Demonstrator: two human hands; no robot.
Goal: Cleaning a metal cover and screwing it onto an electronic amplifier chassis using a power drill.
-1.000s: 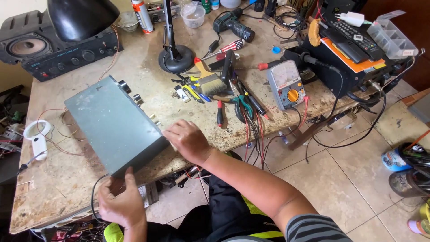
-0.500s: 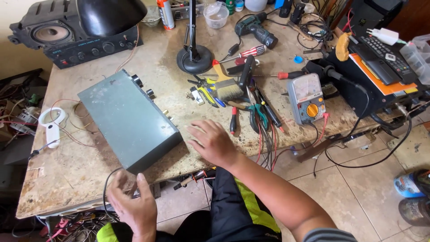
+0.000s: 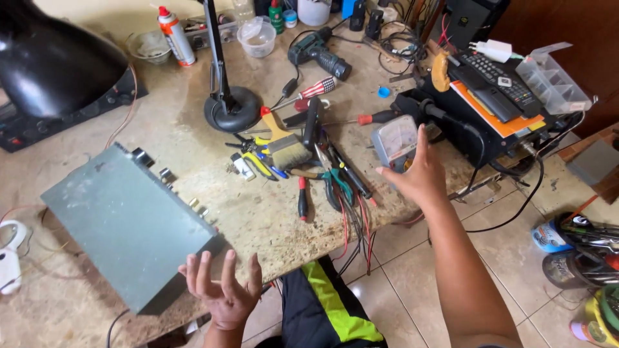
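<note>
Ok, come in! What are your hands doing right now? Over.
Left hand open, empty, beside grey metal box. Right hand open, raised before the meter. Nothing held.

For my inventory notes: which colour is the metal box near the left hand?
The metal box is dull grey-green; the head view shows it.

Beyond your right hand (image 3: 419,174) sits a grey meter (image 3: 394,140) with a pale dial face, perhaps glass-covered.
</note>
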